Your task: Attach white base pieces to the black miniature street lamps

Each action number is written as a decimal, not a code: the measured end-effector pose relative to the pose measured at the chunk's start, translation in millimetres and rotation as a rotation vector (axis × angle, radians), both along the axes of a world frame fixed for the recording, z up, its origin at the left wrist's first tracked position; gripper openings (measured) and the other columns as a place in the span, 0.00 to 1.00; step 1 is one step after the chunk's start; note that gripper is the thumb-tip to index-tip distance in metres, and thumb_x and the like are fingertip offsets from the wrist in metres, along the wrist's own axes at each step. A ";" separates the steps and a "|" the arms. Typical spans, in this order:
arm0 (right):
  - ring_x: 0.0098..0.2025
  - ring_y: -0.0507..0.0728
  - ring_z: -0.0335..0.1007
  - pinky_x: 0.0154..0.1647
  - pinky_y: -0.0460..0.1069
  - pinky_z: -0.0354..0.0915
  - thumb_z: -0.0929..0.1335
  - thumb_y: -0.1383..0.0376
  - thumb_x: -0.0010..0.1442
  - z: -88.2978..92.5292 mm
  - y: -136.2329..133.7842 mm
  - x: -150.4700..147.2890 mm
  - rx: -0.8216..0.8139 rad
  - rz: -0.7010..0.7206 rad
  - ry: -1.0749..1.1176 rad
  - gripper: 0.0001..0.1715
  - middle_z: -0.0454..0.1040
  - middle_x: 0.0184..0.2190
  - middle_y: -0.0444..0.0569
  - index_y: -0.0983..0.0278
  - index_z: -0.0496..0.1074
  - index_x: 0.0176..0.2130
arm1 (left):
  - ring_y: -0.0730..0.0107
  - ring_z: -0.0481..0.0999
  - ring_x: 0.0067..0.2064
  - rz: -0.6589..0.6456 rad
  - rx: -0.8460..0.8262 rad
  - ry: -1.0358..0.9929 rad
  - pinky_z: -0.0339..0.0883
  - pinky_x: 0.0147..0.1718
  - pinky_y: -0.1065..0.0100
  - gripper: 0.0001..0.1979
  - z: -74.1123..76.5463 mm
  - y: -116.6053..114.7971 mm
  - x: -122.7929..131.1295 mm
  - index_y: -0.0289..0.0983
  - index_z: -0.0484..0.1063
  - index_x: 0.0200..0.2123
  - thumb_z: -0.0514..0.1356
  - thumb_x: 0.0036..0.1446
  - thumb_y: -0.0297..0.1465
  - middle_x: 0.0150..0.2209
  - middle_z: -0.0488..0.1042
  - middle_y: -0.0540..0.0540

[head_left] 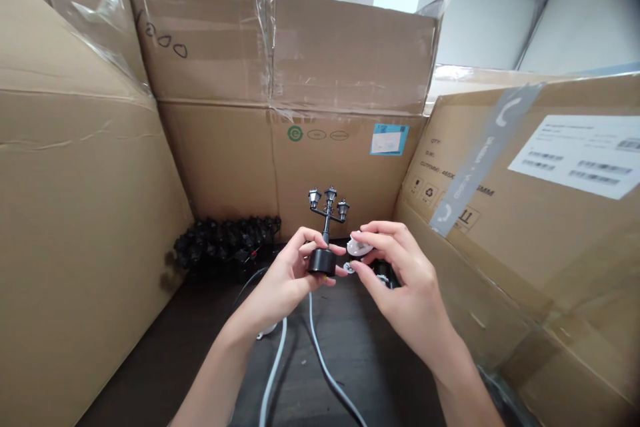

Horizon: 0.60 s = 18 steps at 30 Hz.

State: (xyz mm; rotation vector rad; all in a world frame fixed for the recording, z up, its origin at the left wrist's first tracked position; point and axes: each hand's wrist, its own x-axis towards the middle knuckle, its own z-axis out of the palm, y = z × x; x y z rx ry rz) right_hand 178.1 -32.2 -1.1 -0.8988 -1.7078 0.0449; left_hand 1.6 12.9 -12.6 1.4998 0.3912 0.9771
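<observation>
Corrugated cartons (75, 213) stand on three sides of the dark worktop (395, 373). Rear carton (350, 60) carries clear film and a blue-edged sticker (389, 139); right carton (500, 267) carries a white barcode label (580, 153) and grey tape (480, 160). Heap of black parts (225, 243) at rear left; white cable (320, 353) lies on worktop

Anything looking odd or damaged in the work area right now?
The miniature lamp post in the left hand looks intact. The one odd spot: clear plastic film on the back-left carton hangs loose, lifting off the cardboard.
</observation>
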 end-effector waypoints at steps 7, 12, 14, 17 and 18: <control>0.39 0.49 0.68 0.39 0.44 0.66 0.63 0.79 0.59 5.2 -8.8 -0.9 0.119 0.005 -0.010 0.18 0.70 0.38 0.46 0.62 0.71 0.44 | 0.71 0.76 0.41 0.000 -0.035 -0.100 0.73 0.40 0.66 0.23 -4.8 0.3 9.1 0.44 0.55 0.46 0.61 0.52 0.21 0.41 0.72 0.50; 0.38 0.50 0.69 0.40 0.45 0.67 0.66 0.78 0.57 6.0 -12.4 -2.2 0.128 0.016 -0.010 0.14 0.72 0.36 0.46 0.64 0.70 0.41 | 0.73 0.72 0.40 0.011 -0.053 -0.094 0.74 0.38 0.68 0.28 -6.4 0.4 14.2 0.45 0.61 0.52 0.64 0.49 0.22 0.39 0.70 0.50; 0.39 0.51 0.69 0.41 0.47 0.67 0.65 0.78 0.57 6.9 -13.4 -2.3 0.141 0.029 -0.060 0.13 0.72 0.38 0.48 0.64 0.71 0.40 | 0.74 0.72 0.38 0.001 -0.055 -0.085 0.73 0.38 0.69 0.25 -6.1 0.1 16.1 0.43 0.64 0.50 0.64 0.49 0.23 0.40 0.70 0.49; 0.40 0.53 0.68 0.40 0.49 0.68 0.64 0.79 0.57 7.1 -14.1 -2.8 0.163 0.046 -0.113 0.15 0.72 0.37 0.50 0.64 0.71 0.40 | 0.76 0.71 0.36 0.009 -0.059 -0.062 0.72 0.36 0.72 0.25 -5.8 -0.6 18.8 0.43 0.66 0.49 0.65 0.48 0.24 0.39 0.71 0.50; 0.39 0.53 0.67 0.39 0.50 0.68 0.64 0.79 0.57 6.8 -13.9 -3.3 0.168 0.047 -0.125 0.15 0.72 0.37 0.50 0.64 0.72 0.41 | 0.76 0.71 0.35 0.012 -0.057 -0.048 0.71 0.36 0.73 0.25 -5.9 -1.0 19.3 0.43 0.66 0.49 0.66 0.47 0.24 0.38 0.71 0.50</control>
